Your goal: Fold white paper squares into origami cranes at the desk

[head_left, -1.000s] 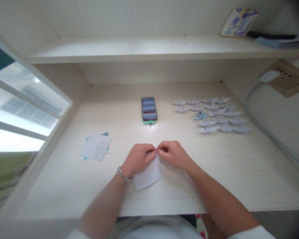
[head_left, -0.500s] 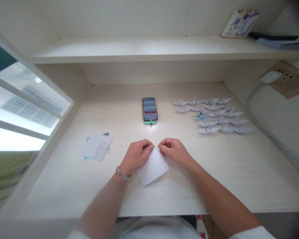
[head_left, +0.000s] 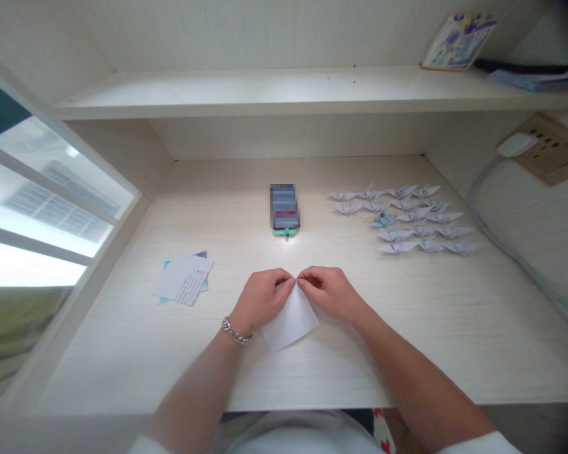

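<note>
A white sheet of paper (head_left: 291, 325) lies tilted over the desk in front of me, its top corner between my two hands. My left hand (head_left: 267, 296) is closed, thumb and forefinger pinching that corner from the left. From the right, my right hand (head_left: 329, 290) pinches at the same corner, fingers curled and closed. The fingertips of both hands almost meet there. Part of the sheet's left side is hidden under my left hand. I cannot make out small folds at the pinched tip.
A phone (head_left: 284, 208) with a green-edged case lies beyond my hands. Several folded paper cranes (head_left: 426, 246) stand in rows at right, one of them blue (head_left: 382, 219). Loose paper sheets (head_left: 184, 277) lie at left. A cable (head_left: 506, 249) runs from the wall socket (head_left: 546, 148). A shelf (head_left: 284, 94) spans the back.
My right hand has moved slightly left, its fingertips now at the paper's top corner. My left hand has shifted a little to the right and down.
</note>
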`<state>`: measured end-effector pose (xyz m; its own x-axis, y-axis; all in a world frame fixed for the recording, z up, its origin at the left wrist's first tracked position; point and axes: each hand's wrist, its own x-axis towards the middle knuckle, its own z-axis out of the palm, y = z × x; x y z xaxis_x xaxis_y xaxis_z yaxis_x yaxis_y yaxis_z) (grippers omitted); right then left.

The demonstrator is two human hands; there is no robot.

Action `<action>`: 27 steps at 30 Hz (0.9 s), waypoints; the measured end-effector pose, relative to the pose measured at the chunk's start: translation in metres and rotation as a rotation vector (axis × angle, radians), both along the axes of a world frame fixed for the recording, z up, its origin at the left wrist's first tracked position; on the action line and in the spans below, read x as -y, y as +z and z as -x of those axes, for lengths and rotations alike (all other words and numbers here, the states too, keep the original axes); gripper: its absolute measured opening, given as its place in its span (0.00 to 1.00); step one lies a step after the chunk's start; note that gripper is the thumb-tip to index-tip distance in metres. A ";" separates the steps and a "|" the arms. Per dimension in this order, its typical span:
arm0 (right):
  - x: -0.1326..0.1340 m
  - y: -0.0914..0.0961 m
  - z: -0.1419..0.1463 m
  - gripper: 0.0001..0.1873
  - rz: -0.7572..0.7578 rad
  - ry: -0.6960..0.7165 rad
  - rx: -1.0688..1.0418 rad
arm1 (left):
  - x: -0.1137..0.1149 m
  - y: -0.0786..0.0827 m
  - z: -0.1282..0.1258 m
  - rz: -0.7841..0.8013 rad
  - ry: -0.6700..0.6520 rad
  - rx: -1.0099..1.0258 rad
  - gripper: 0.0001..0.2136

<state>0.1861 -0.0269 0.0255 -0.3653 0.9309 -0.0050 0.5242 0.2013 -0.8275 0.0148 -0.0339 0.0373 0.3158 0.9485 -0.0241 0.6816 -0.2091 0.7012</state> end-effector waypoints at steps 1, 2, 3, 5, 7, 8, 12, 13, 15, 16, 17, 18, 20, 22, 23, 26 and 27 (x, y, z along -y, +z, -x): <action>0.000 0.000 0.000 0.09 0.000 0.006 0.010 | 0.000 0.000 0.000 -0.004 -0.003 -0.010 0.11; 0.001 0.000 0.000 0.09 -0.002 0.012 0.022 | 0.000 0.000 0.000 -0.008 -0.006 -0.019 0.12; 0.001 0.000 0.001 0.09 -0.009 0.017 0.037 | 0.000 0.001 0.000 -0.012 -0.010 -0.026 0.12; 0.001 0.000 0.001 0.09 -0.037 0.024 0.076 | 0.000 0.001 -0.001 -0.020 -0.020 -0.038 0.12; 0.001 0.001 0.002 0.09 -0.070 0.026 0.121 | 0.001 0.001 -0.002 -0.029 -0.034 -0.047 0.12; 0.001 0.001 0.002 0.09 -0.082 0.026 0.142 | 0.001 0.001 -0.002 -0.034 -0.041 -0.051 0.12; 0.002 0.002 0.003 0.09 -0.092 0.008 0.184 | 0.002 0.000 -0.004 -0.053 -0.060 -0.067 0.11; 0.002 0.002 0.003 0.09 -0.081 -0.011 0.175 | 0.002 0.000 -0.004 -0.058 -0.058 -0.068 0.11; 0.001 0.001 0.004 0.09 -0.029 -0.059 0.122 | 0.003 0.000 -0.005 -0.069 -0.048 -0.068 0.11; 0.001 0.000 0.004 0.08 0.012 -0.084 0.083 | 0.003 0.001 -0.005 -0.073 -0.041 -0.066 0.11; 0.000 -0.001 0.004 0.08 0.058 -0.106 0.039 | 0.003 0.001 -0.005 -0.077 -0.037 -0.065 0.11; 0.000 -0.003 0.004 0.08 0.108 -0.124 -0.006 | 0.003 0.002 -0.005 -0.081 -0.032 -0.064 0.11; -0.001 -0.006 0.005 0.08 0.203 -0.152 -0.088 | 0.003 0.003 -0.006 -0.087 -0.023 -0.058 0.11; -0.003 -0.009 0.005 0.08 0.274 -0.176 -0.156 | 0.003 0.003 -0.005 -0.087 -0.008 -0.042 0.10; -0.003 -0.010 0.005 0.08 0.297 -0.186 -0.184 | 0.003 0.003 -0.005 -0.084 -0.001 -0.031 0.10; -0.005 -0.012 0.005 0.08 0.331 -0.205 -0.229 | 0.002 0.002 -0.004 -0.065 0.018 0.010 0.10; -0.006 -0.012 0.004 0.08 0.338 -0.208 -0.236 | 0.001 0.002 -0.003 -0.057 0.022 0.024 0.10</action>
